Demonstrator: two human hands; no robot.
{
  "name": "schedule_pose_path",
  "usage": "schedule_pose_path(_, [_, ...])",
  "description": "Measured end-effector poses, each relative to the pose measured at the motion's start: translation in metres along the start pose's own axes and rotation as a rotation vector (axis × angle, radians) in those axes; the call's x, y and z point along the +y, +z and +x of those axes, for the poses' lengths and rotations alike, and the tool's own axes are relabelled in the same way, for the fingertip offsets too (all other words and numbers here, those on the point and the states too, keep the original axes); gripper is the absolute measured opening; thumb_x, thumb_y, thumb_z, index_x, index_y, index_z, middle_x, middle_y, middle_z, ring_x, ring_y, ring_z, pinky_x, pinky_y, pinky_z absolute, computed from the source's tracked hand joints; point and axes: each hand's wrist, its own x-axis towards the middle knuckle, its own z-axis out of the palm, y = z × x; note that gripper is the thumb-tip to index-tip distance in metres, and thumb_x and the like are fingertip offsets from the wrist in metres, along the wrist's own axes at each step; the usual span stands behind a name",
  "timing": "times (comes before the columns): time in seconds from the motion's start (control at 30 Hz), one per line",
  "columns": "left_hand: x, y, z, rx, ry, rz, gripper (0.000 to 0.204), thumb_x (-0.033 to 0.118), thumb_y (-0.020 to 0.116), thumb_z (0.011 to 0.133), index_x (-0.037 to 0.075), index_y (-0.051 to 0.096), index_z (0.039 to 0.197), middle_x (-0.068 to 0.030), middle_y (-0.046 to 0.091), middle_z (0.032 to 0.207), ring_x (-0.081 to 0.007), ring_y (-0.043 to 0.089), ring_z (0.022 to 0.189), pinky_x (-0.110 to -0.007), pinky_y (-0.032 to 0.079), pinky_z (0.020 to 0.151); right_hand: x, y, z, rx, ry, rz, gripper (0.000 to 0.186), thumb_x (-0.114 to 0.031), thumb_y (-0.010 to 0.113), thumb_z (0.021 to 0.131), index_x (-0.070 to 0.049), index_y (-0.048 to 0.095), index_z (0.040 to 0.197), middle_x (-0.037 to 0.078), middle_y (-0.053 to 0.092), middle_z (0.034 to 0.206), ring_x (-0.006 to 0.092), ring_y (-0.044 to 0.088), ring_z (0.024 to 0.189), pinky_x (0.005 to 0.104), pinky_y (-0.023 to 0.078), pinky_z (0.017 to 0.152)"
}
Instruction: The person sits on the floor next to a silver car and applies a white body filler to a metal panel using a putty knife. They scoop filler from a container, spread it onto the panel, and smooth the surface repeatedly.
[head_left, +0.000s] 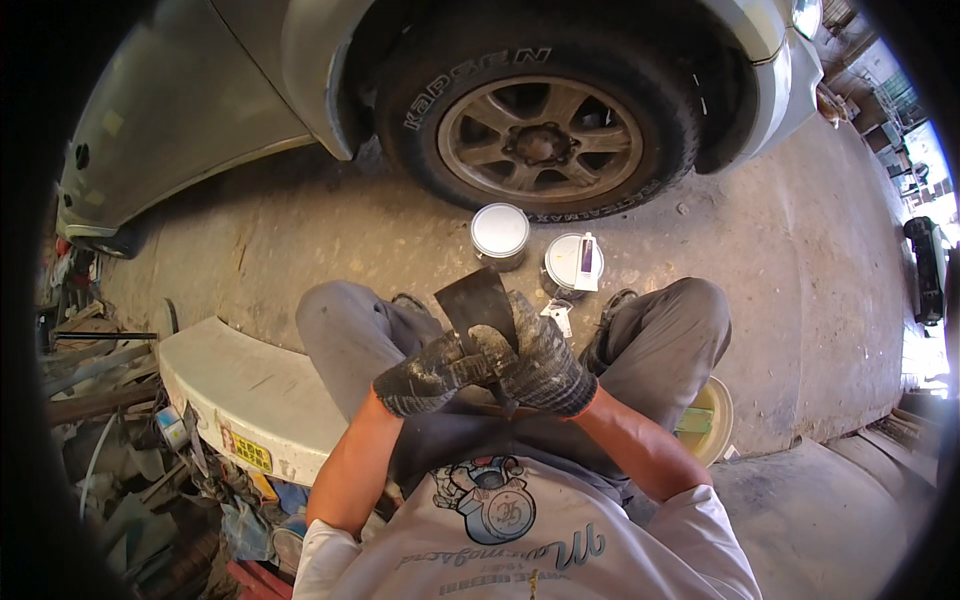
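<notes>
A dark, flat, square-edged scraper [472, 303] is held up in front of my lap. Dusty dark knit gloves cover both hands. My left hand [432, 376] is closed round the scraper's lower part, its fingers meeting those of the other hand. Along the scraper's right side, my right hand [548, 368] grips it too, thumb side up. The lower end of the scraper is mostly hidden by the gloves. Just beyond the hands stand two round cans, a white-lidded can [500, 232] and a second can [571, 262] with a small white-and-dark tube [586, 262] lying on its lid.
A vehicle wheel [540, 145] stands ahead, under a pale car body [190, 90]. A detached pale panel [240, 385] lies at my left beside piled scrap [130, 500]. A yellowish bucket [718, 420] is by my right leg. A white scrap [557, 318] lies near the cans.
</notes>
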Motion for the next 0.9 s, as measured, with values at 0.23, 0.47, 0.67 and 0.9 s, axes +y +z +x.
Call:
schedule_pose_path(0.23, [0.013,0.017,0.008,0.125,-0.079,0.24,0.044,0.004,0.056,0.092,0.0,0.044,0.134,-0.0123,0.059,0.122,-0.0194,0.058,0.107,-0.032,0.047,0.094,0.001,-0.006,0.004,0.051,0.253,-0.221,0.025,-0.014,0.061,0.087,0.0,0.059,0.108,0.023,0.059,0.103,0.0373,0.061,0.087,0.043,0.049,0.073])
schedule_pose_path(0.47, [0.019,0.021,0.017,0.268,-0.222,0.052,0.045,0.009,0.059,0.093,0.002,0.043,0.134,-0.0057,0.06,0.111,-0.0136,0.057,0.1,-0.029,0.048,0.087,0.016,0.009,-0.001,0.076,0.22,-0.045,0.046,-0.024,0.06,0.088,0.008,0.05,0.119,0.028,0.06,0.091,0.0421,0.06,0.076,0.0468,0.048,0.066])
schedule_pose_path(0.67, [-0.012,0.008,0.02,0.332,-0.018,0.264,0.039,0.03,0.048,0.1,0.006,0.047,0.13,0.0022,0.056,0.091,-0.0084,0.054,0.071,-0.024,0.046,0.059,0.064,-0.012,0.003,0.321,0.147,-0.696,0.037,-0.016,0.053,0.092,-0.004,0.053,0.127,0.029,0.054,0.115,0.0435,0.059,0.094,0.0458,0.049,0.078])
schedule_pose_path(0.9, [-0.019,0.011,0.028,0.486,0.096,0.588,0.039,0.033,0.06,0.093,0.004,0.052,0.118,-0.0007,0.054,0.081,-0.0106,0.05,0.067,-0.025,0.044,0.059,0.065,-0.013,0.002,0.366,0.265,-0.088,0.031,-0.012,0.056,0.093,0.003,0.054,0.12,0.023,0.058,0.113,0.0325,0.055,0.104,0.0402,0.042,0.093])
